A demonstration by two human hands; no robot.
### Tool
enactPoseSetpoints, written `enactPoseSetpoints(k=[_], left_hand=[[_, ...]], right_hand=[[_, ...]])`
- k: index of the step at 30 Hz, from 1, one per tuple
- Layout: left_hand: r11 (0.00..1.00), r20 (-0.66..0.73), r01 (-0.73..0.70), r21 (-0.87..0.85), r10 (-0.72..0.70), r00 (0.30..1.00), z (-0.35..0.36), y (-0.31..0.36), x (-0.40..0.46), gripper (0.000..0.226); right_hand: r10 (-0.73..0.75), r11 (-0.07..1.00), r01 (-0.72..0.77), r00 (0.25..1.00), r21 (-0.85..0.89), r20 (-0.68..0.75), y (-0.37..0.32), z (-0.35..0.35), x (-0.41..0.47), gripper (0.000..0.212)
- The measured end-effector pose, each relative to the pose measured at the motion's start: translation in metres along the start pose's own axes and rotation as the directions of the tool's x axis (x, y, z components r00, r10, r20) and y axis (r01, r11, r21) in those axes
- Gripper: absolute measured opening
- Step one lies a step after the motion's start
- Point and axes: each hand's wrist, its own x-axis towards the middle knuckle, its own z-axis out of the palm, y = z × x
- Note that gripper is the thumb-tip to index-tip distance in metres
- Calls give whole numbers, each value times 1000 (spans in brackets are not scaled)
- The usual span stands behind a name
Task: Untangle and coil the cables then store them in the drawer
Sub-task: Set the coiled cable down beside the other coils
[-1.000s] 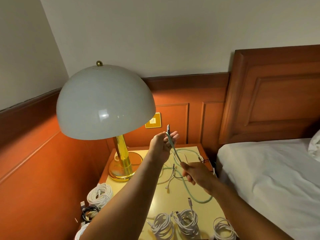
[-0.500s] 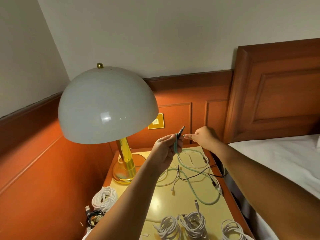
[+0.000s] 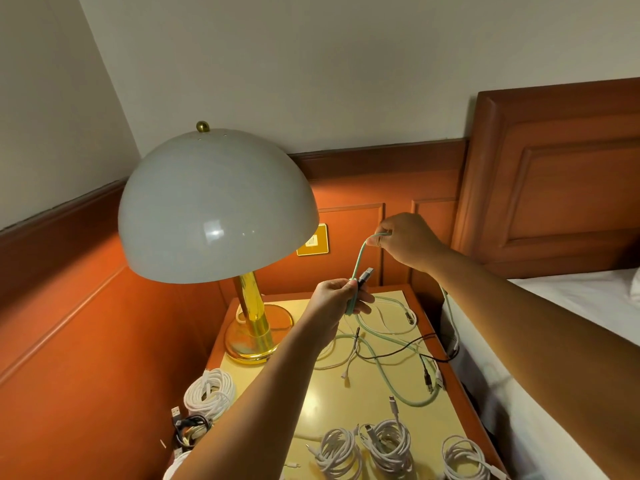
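My left hand grips the green cable near its plug; my right hand pinches its raised loop above the worktop.

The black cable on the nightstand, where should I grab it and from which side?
Take the black cable by its plug end near the nightstand's right edge, from above. That end lies free, while the middle crosses the green cable.

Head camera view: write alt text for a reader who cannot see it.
Two bare hands stretch a mint-green cable into a loop above a yellow-topped nightstand: the left hand grips its plug end, the right hand pinches the loop's top. Loose cables and coiled white cables lie below, beside a white-domed brass lamp.
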Motion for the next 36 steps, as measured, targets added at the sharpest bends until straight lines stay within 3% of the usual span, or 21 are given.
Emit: enactPoseSetpoints(k=[6,10,16,20,25,31,36], left_hand=[[999,-71,27,39,-25,997,3,4,8,30],[998,-72,2,-57,-6,997,6,10,3,29],[998,-114,-6,-70,-2,993,9,16,-20,29],[999,-184,-27,-39,20,983,16,23,-38,30],[973,-126,-84,-215,58,990,26,53,-66,23],[937,-67,-85,-338,66,996,25,78,-90,16],[903,42,-29,-429,52,998,19,85,-113,26]], right_hand=[[-66,997,66,998,-26,3,-19,-5,-10,20],[-111,990,115,993,-83,48,-44,-27,-21,20],[23,1000,-26,980,15,199,-72,-45,-62,27],[70,991,-85,988,108,137,-90,-45,-88,27],[85,975,-98,994,199,69,-121,-66,-111,26],[180,875,-166,984,455,13,-147,-72,-155,28],[307,613,-243,950,752,57,-153,-46,-193,38]])
